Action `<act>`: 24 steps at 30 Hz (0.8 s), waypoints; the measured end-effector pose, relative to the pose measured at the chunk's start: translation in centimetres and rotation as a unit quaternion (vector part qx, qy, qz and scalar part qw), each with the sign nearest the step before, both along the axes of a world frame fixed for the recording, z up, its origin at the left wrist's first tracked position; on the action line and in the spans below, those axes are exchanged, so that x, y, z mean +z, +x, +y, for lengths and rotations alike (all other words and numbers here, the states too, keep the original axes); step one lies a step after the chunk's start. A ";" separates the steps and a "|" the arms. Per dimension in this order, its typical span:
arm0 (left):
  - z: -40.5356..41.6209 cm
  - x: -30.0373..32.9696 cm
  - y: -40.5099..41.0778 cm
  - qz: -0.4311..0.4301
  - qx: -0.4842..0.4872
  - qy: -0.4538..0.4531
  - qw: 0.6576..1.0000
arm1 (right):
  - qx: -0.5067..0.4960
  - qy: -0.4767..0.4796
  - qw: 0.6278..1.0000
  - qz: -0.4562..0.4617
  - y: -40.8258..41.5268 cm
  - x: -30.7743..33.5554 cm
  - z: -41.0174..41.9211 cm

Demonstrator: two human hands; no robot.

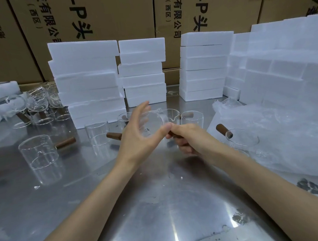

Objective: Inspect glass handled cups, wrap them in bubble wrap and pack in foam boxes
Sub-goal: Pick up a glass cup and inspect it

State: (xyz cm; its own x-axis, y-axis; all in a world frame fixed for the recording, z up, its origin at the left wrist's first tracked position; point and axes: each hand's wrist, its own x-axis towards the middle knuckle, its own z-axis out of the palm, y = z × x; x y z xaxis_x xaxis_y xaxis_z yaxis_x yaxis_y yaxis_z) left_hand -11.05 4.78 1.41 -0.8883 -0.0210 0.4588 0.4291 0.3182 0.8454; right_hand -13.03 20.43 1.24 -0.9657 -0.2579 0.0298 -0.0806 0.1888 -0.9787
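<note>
Glass cup held above steel table, centre of view, brown wooden handle pointing toward person. Right hand grips handle, fingers curled round it. Left hand cups glass body, fingers spread and nearly straight, thumb touching near handle. More handled cups stand on table at left. Bubble wrap lies right. Foam boxes stacked behind, against cardboard cartons.

Left hand fingertips motion-blurred, held cup barely discernible, its handle hidden in right hand
</note>
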 end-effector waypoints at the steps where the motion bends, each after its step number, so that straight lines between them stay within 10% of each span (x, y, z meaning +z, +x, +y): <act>1: 0.1 0.0 0.0 0.015 0.004 0.011 1.000 | 0.019 -0.019 0.999 -0.023 0.1 0.0 0.0; 9: 0.3 0.5 -0.5 0.026 0.051 0.152 0.987 | 0.069 -0.049 0.995 -0.048 0.6 0.0 -0.5; 24: -4.1 1.8 -1.0 -0.153 -0.294 0.191 0.924 | 0.108 -0.141 0.971 -0.163 0.8 1.4 1.5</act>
State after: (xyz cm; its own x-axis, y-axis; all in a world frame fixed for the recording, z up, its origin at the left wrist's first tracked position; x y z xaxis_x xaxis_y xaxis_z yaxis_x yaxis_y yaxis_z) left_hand -12.10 0.68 3.19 -0.8844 0.3978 0.2439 0.1562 -0.2401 0.9581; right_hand -12.20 21.95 2.60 -0.8596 -0.4822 -0.1690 0.2336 -0.0768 -0.9693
